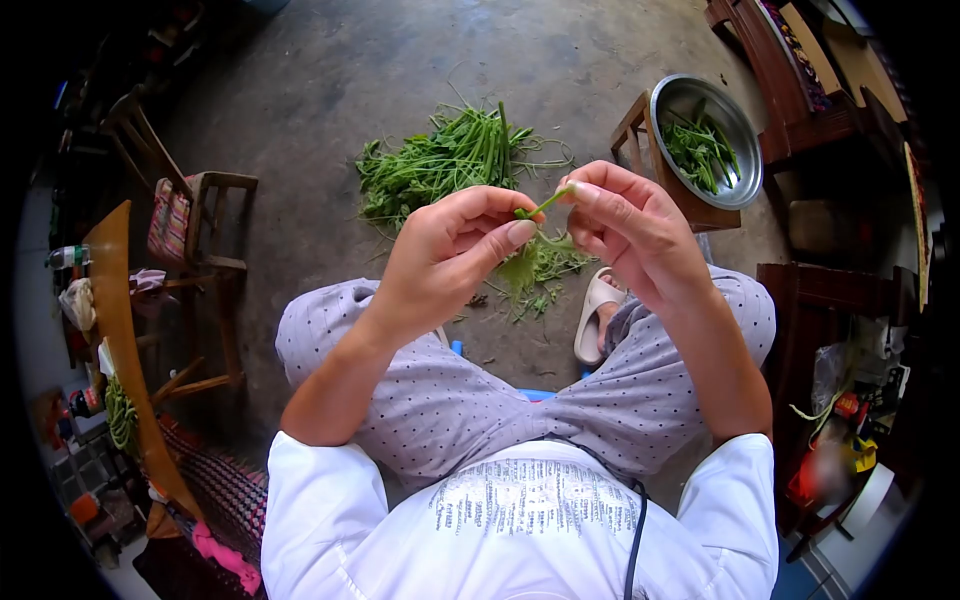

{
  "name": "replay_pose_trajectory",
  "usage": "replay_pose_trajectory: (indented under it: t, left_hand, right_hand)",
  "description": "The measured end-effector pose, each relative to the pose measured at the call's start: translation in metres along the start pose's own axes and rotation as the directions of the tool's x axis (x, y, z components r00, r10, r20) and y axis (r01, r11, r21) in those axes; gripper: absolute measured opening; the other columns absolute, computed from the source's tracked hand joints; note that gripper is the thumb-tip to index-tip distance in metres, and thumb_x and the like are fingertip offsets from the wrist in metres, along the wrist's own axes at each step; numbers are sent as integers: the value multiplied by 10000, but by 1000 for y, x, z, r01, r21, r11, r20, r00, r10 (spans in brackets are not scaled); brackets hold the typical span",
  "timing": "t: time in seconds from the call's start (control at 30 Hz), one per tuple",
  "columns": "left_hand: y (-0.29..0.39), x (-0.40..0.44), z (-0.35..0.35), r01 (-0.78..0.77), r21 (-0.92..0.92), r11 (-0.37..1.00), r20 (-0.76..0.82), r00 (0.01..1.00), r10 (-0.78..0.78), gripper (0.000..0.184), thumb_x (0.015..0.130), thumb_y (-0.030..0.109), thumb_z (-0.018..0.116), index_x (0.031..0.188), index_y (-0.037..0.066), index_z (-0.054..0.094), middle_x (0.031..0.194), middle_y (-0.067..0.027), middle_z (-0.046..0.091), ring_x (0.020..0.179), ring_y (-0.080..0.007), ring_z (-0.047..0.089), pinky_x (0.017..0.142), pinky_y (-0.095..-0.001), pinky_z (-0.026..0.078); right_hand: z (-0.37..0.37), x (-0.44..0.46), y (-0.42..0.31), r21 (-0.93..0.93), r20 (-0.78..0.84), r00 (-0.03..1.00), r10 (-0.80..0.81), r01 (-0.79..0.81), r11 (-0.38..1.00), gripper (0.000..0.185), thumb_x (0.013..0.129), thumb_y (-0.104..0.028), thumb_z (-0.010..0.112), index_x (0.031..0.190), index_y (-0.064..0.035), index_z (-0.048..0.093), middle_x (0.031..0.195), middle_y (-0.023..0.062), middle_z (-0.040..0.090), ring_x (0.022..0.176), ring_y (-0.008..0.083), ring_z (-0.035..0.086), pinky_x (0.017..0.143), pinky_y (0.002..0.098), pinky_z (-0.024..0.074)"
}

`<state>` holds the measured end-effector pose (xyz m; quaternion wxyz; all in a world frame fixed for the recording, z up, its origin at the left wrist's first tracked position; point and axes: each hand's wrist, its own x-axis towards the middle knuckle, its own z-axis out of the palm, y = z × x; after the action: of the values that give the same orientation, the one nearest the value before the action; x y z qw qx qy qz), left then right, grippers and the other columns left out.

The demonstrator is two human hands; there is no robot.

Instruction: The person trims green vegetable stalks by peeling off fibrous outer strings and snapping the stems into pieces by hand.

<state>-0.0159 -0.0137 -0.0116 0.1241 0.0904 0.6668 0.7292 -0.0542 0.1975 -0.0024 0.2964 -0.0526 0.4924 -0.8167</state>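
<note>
My left hand (445, 250) pinches one end of a short green vegetable stem (549, 203) between thumb and fingers. At the stem's other end, the fingertips of my right hand (640, 235) are closed on it. Both hands are raised in front of my knees. Beyond them on the floor lies a heap of leafy greens (435, 165) with long stalks. Under my hands, a smaller scatter of green trimmings (545, 265) lies on the floor, partly hidden by my fingers.
At the right, a metal basin (748, 165) holding green stems rests on a wooden stool (712, 218). A wooden chair (222, 180) stands at the left, near a wooden table edge (140, 370). My sandalled foot (598, 318) is below my right hand.
</note>
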Motion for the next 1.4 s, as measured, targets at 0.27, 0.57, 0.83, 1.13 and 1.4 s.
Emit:
replay_pose_trajectory:
  t: [0.27, 0.57, 0.83, 1.13, 1.4]
  left_hand:
    - [-2, -2, -4, 172, -254, 952, 57, 985, -163, 245, 945, 178, 585, 1100, -4, 636, 932, -10, 624, 780, -37, 546, 691, -171, 444]
    - [-4, 1, -3, 225, -297, 928, -10, 971, -239, 247, 951, 188, 572, 1102, 2, 631, 889, -9, 634, 740, -35, 561, 683, -174, 486]
    - [-5, -1, 1, 288, -450, 845, 8, 948, -319, 240, 939, 179, 590, 1106, 12, 630, 898, 1, 630, 784, -41, 567, 723, -191, 490]
    - [-13, -3, -1, 288, -478, 830, 19, 948, -318, 247, 919, 198, 624, 1091, 24, 663, 871, 6, 636, 793, -45, 576, 729, -191, 497]
    - [-13, -3, 3, 204, -364, 909, -10, 975, -222, 238, 931, 169, 604, 1097, 4, 645, 898, -1, 645, 793, -52, 575, 735, -205, 486]
  right_hand:
    - [-20, -3, -42, -290, -77, 992, -101, 75, 954, 213, 895, -182, 642, 1040, -26, 632, 894, 35, 638, 613, 36, 495, 520, 170, 388]
    - [20, -11, -8, -864, 247, 899, -362, 373, 338, 206, 767, -95, 720, 953, -52, 644, 773, 65, 584, 680, 175, 549, 612, 297, 450]
    - [23, -4, 8, -897, 271, 813, -515, 408, 172, 166, 756, -51, 695, 911, -54, 637, 811, 79, 580, 800, 264, 563, 693, 360, 462]
    - [21, 0, 13, -888, 391, 752, -530, 459, -3, 222, 728, -19, 702, 929, -54, 615, 839, 89, 580, 802, 277, 565, 699, 378, 474]
    - [25, -1, 15, -888, 348, 767, -539, 454, 72, 224, 700, -13, 691, 901, -44, 599, 848, 104, 576, 813, 288, 568, 701, 382, 473]
